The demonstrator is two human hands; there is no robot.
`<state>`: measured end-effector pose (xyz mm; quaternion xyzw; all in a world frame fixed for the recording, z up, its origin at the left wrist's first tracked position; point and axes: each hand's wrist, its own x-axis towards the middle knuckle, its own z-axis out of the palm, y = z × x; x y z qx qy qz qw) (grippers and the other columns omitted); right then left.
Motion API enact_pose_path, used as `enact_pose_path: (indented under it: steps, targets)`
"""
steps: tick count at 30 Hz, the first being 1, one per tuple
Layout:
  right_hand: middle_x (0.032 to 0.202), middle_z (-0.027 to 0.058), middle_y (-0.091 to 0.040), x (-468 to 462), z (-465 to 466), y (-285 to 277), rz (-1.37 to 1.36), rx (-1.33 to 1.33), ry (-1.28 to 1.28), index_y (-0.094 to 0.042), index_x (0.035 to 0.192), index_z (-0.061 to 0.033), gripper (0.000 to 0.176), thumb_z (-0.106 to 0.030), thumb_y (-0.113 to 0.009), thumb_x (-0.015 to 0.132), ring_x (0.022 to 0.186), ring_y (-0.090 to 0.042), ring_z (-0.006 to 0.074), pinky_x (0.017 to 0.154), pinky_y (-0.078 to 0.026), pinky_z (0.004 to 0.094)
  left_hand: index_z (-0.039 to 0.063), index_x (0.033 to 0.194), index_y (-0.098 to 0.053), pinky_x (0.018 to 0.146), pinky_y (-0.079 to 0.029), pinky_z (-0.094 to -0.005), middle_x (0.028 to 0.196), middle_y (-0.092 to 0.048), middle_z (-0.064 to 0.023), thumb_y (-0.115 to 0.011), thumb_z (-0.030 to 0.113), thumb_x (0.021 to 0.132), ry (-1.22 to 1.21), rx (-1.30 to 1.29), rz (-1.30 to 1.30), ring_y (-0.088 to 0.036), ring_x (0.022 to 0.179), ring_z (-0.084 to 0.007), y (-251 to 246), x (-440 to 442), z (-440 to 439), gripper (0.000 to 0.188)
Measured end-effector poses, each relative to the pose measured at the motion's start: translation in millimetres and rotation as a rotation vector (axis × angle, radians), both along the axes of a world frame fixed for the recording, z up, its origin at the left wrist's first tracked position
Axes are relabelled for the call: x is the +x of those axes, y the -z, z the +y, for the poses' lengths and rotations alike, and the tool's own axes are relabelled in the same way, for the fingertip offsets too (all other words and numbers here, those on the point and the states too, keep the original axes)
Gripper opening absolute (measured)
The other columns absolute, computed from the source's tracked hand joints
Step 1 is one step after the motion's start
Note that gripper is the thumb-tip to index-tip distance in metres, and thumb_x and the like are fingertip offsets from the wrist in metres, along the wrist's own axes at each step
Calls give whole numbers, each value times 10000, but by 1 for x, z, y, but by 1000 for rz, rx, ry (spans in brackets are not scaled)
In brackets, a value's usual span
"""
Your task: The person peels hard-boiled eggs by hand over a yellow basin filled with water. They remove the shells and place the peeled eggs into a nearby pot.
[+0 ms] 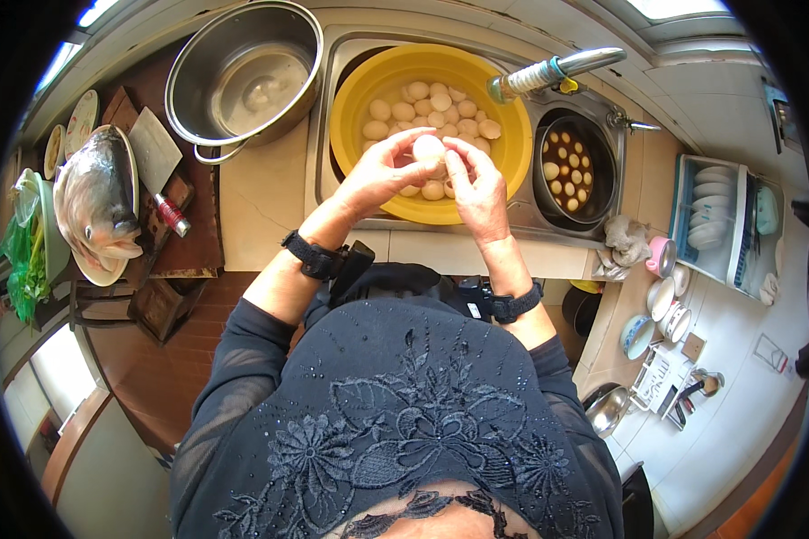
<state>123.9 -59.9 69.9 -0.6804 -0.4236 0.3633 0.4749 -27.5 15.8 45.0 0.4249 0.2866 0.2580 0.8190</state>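
Over a yellow plastic basin [350, 158], my left hand [384, 165] grips a pale egg [429, 148]. The fingertips of my right hand [477, 188] pinch at the egg's right side; whether they hold a bit of shell I cannot tell. Several eggs [439, 102] lie in water in the basin, with broken shell pieces [489, 129] at the right. The basin sits in the larger bowl of a steel sink [323, 182]. In the smaller bowl stands a dark pot [601, 202] with peeled-looking eggs [551, 171] in brown liquid.
A faucet [546, 71] reaches over the basin's right rim. Left of the sink stands a large steel pot [243, 74]. Further left are a cleaver [154, 151] and a big fish head [101, 195] on a plate. A crumpled cloth [625, 242] and dish rack [711, 215] are at right.
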Motion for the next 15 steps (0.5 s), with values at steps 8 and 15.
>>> enact_pose_path:
  steps: [8, 15]
  targets:
    - [976, 100, -684, -2, -1, 0, 6, 15, -36, -639, 1158, -21, 301, -178, -673, 904, 834, -658, 149, 741, -535, 267, 59, 1307, -520, 887, -476, -255, 1196, -609, -48, -756, 172, 843, 9, 352, 222, -572, 1052, -109, 2, 4, -4, 533]
    - [950, 106, -701, -2, -6, -3, 107, -1, -8, -653, 1091, 14, 233, -133, -650, 910, 853, -674, 152, 751, -541, 272, 72, 1274, -556, 841, -496, -247, 1183, -600, -49, -763, 143, 817, -34, 415, 294, -577, 1022, -109, -2, 5, -11, 507]
